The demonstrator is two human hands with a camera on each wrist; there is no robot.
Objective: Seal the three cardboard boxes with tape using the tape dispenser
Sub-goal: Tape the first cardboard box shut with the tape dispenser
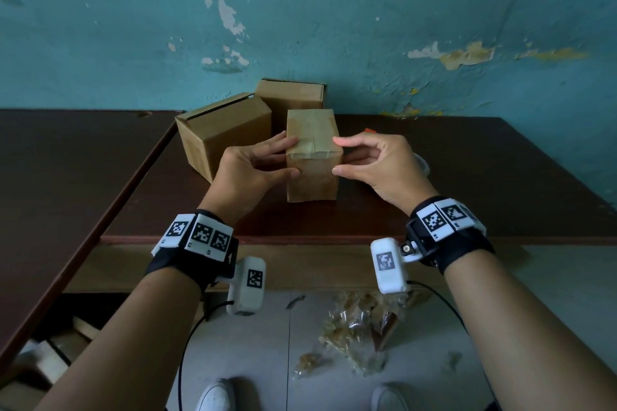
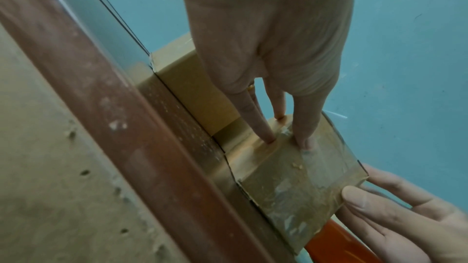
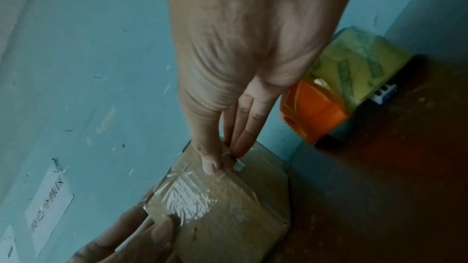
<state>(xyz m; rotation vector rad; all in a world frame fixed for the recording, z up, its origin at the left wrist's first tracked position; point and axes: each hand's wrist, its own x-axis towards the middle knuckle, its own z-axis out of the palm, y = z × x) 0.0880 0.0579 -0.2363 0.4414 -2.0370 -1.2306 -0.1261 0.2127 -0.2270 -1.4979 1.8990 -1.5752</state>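
Here, a small brown tape-covered cardboard box (image 1: 312, 177), centred on a dark brown table (image 1: 467, 177), is pressed by straight fingers of the left hand (image 1: 248, 173) and pinched by the right hand (image 1: 384, 170), so it could be tipped by uneven pressure.

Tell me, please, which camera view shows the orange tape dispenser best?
The right wrist view: the tape dispenser lies on the table, its orange body and toothed edge clear. The head view shows only an orange sliver behind the taped box; the left wrist view, an orange patch beside it.
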